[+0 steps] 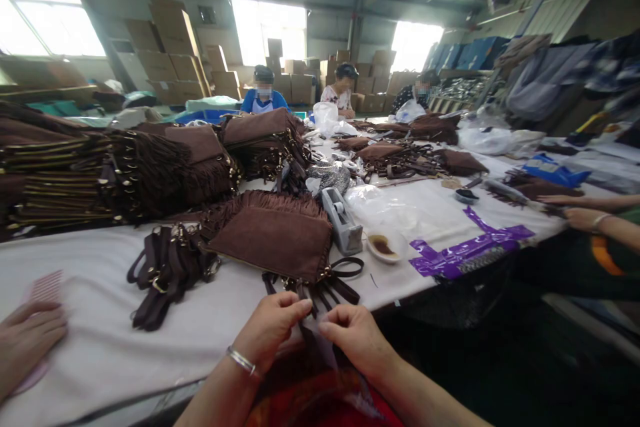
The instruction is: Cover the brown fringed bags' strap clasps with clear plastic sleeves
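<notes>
A brown fringed bag (pixel 275 237) lies flat on the table in front of me, with short dark straps and gold-coloured metal fittings along its near edge. Just below that edge, my left hand (pixel 273 323), with a silver bracelet at the wrist, is closed in a pinch on a dark strap (pixel 311 340) that hangs over the table edge. Close to its right, my right hand (pixel 357 340) is pinched as well; what lies between its fingertips is too small to make out. A bundle of dark straps (pixel 167 273) with metal clips rests left of the bag.
A grey tape dispenser (pixel 343 220) and a small bowl of brown liquid (pixel 384 247) stand right of the bag. Purple tape (pixel 465 250) covers the table edge. Stacked bags (pixel 65 173) rise at left. Another person's hand (pixel 35 333) rests by a pink comb (pixel 46 285); co-workers sit opposite.
</notes>
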